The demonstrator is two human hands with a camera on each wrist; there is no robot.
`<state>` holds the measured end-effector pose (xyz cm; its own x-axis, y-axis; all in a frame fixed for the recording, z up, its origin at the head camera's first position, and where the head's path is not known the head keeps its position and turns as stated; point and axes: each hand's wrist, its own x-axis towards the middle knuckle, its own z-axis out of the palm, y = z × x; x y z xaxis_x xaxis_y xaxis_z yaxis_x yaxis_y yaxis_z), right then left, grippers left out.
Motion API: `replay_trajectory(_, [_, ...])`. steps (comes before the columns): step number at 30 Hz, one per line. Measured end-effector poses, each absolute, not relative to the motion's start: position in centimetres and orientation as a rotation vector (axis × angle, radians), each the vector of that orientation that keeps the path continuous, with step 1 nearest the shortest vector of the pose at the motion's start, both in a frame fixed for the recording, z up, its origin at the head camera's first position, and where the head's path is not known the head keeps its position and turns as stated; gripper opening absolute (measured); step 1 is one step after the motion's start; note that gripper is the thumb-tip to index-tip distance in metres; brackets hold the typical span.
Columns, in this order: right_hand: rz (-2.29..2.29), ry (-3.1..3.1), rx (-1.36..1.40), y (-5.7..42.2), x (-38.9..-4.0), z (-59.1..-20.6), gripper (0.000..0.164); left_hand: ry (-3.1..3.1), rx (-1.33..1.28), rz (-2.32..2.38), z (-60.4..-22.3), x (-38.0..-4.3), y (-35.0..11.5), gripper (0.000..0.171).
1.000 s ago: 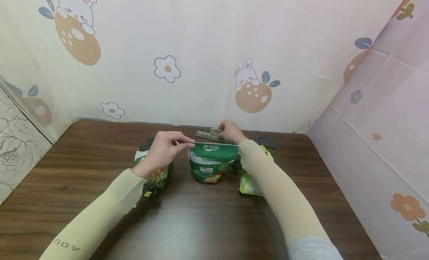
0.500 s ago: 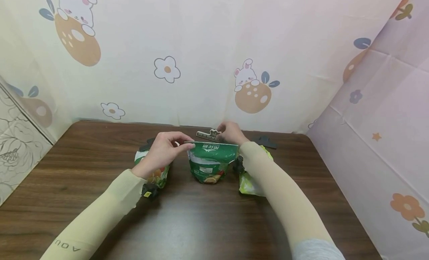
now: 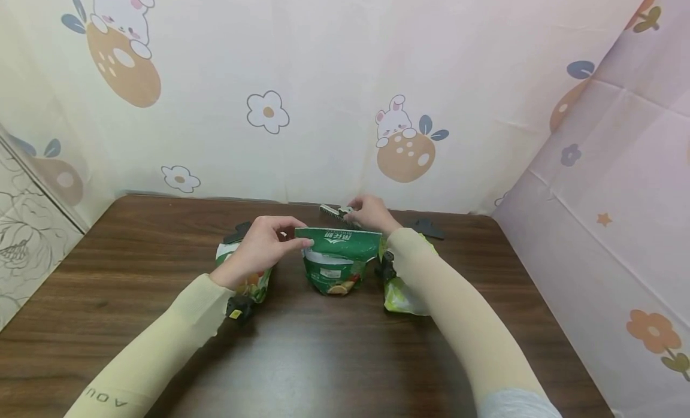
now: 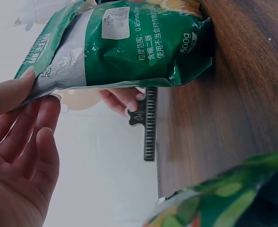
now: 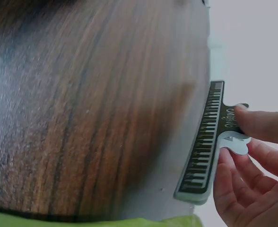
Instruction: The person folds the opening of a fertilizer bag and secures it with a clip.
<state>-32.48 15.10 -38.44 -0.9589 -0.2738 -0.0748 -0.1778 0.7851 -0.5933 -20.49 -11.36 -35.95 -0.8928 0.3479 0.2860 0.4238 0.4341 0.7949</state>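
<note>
My left hand (image 3: 260, 245) pinches the green pouch (image 3: 336, 261) at its fold, probably soft, slick, weighty below my fingers; right hand (image 3: 373, 214) pinches the stiff-looking clip (image 5: 205, 142) by its lobes, best hold.

The bag (image 3: 341, 257) at the left hand (image 3: 260, 247) is green with a silver-grey band and white lettering; the clip (image 5: 203, 144) in the right hand (image 3: 374, 215) shows black-and-white piano keys. The tabletop (image 3: 323, 358) under both hands is brown, dark-grained; the pale backdrop (image 3: 334, 58) beyond them carries white rabbits and tan fruit.
</note>
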Motion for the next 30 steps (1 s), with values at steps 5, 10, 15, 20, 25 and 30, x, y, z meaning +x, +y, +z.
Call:
replay_trajectory(5, [-1.032, 2.808, -0.363, 14.9, -31.7, -37.1, 0.033, -2.603, -0.686, -1.468, -35.9, -20.4, -11.4, 0.02])
replay_trajectory(10, [-1.123, 2.818, -0.368, 15.1, -30.8, -35.6, 0.03, -2.625, -0.674, -1.451, -35.9, -20.4, -11.4, 0.018])
replay_trajectory(15, [-1.16, 2.833, -0.418, 15.7, -29.6, -34.0, 0.031, -2.621, -0.687, -1.44, -36.0, -20.4, -11.4, 0.018])
replay_trajectory(20, [-1.198, 2.832, -0.508, 16.1, -28.2, -31.9, 0.031, -2.626, -0.687, -1.432, -36.1, -20.4, -11.4, 0.016])
replay_trajectory(25, [-1.217, 2.84, -0.629, 16.2, -26.8, -29.9, 0.03, -2.633, -0.687, -1.416, -36.1, -20.3, -11.5, 0.013])
replay_trajectory(30, [-1.222, 2.838, -0.746, 16.1, -25.4, -28.5, 0.026, -2.639, -0.685, -1.415, -36.0, -20.3, -11.5, 0.012])
